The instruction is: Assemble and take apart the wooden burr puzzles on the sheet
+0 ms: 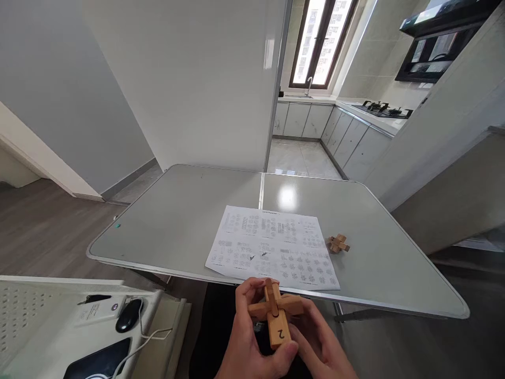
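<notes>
A cross-shaped wooden puzzle [278, 329] is held between both hands just off the table's front edge, with a black "2" marked on its lower bar. My left hand [248, 342] grips it from the left, thumb at the bottom end of that bar. My right hand [317, 337] has its fingers closed around the right side, partly behind the wood. On the table just beyond lies a printed sheet [276, 247] with rows of small diagrams. Right of the sheet rests another small wooden puzzle [338, 243].
The grey folding table [177, 210] spans the view ahead. At the lower left, a white tray [39, 316] holds a black mouse [129, 315], a white box, a cable and a dark device. A tiny green bit [118, 225] lies near the table's left edge.
</notes>
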`<state>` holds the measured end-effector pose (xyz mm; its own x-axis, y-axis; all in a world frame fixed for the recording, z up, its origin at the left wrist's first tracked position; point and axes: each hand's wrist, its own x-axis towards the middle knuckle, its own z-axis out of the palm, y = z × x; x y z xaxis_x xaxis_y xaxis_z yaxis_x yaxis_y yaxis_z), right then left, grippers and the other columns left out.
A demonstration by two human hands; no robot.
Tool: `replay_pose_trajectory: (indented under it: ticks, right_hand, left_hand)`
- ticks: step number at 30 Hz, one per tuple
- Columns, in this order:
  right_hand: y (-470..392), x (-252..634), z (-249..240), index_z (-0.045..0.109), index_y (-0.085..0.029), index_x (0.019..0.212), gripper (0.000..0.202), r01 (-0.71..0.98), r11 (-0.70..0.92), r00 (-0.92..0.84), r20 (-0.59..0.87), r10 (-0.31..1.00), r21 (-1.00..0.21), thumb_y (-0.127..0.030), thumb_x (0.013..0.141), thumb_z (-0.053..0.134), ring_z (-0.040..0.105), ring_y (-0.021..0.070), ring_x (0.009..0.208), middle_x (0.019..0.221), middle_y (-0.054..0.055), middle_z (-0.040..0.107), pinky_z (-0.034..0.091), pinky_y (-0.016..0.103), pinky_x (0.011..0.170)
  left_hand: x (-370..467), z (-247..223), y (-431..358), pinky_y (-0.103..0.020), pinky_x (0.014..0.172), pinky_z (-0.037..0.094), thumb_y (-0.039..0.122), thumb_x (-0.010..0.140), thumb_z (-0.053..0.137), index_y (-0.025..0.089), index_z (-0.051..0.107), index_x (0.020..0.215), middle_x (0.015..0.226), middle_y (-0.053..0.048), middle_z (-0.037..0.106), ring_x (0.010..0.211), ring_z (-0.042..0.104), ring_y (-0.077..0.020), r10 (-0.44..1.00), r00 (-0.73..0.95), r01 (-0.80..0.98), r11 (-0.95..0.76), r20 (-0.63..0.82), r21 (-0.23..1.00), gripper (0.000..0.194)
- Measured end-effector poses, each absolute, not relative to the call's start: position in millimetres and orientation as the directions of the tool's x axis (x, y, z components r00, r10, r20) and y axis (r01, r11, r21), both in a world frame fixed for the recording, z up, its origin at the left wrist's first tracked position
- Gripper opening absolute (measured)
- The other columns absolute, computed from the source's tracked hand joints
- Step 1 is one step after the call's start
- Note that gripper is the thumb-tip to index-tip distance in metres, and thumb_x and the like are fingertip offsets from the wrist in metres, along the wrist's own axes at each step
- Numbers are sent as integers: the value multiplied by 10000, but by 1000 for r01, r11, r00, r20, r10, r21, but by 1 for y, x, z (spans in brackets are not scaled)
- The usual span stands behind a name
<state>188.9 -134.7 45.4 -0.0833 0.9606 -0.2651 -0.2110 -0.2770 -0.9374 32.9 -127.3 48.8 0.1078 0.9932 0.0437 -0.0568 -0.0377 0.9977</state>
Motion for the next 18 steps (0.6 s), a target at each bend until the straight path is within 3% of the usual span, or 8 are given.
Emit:
replay_pose_trajectory:
  ticks: [3,6,9,11,15,18]
  right_hand:
    - [-137,193,51,687,-264,1179,482,-112,-207,-40,-204,978,-972,-622,858,720,681,232,963,1102,68,724,542,320,941]
    - [-138,195,57,706,-248,1038,391,-71,-166,-52,-162,985,-984,-609,892,678,678,224,856,966,56,718,558,292,820]
    - [-136,194,63,703,-242,913,357,-57,-185,-53,-182,982,-981,-596,912,658,651,198,760,827,22,676,532,247,709]
    - [-135,191,65,697,-248,880,357,-83,-201,-40,-198,979,-976,-604,898,679,634,189,764,808,7,655,524,238,720]
    - [-135,187,63,717,-264,959,433,-244,-292,-117,-271,955,-925,-675,824,733,628,195,811,886,19,685,528,269,774]
    - [-137,184,57,740,-231,1008,550,-355,-448,-332,-338,881,-820,-725,765,760,614,179,693,809,31,695,518,291,693]
  left_hand:
    - [32,52,-130,-536,1114,384,478,767,791,265,341,1372,1422,-152,488,1306,511,-381,994,97,-59,-42,48,997,783]
    - [32,51,-132,-522,1101,389,403,737,805,264,378,1366,1392,-142,499,1286,509,-375,989,126,-37,-68,72,997,773]
    - [33,48,-132,-501,1088,400,355,709,817,269,397,1371,1383,-131,497,1287,500,-372,980,173,-17,-93,94,996,788]
    - [34,47,-133,-496,1090,399,352,700,828,264,401,1371,1381,-132,496,1287,501,-372,978,184,-16,-102,103,995,800]
    - [36,50,-136,-496,1057,433,469,757,814,250,384,1364,1366,-152,514,1234,549,-366,994,94,-111,-49,60,993,775]
    - [36,56,-138,-467,967,508,609,798,772,298,325,1385,1369,-139,533,1116,626,-320,999,44,-264,37,-26,964,801]
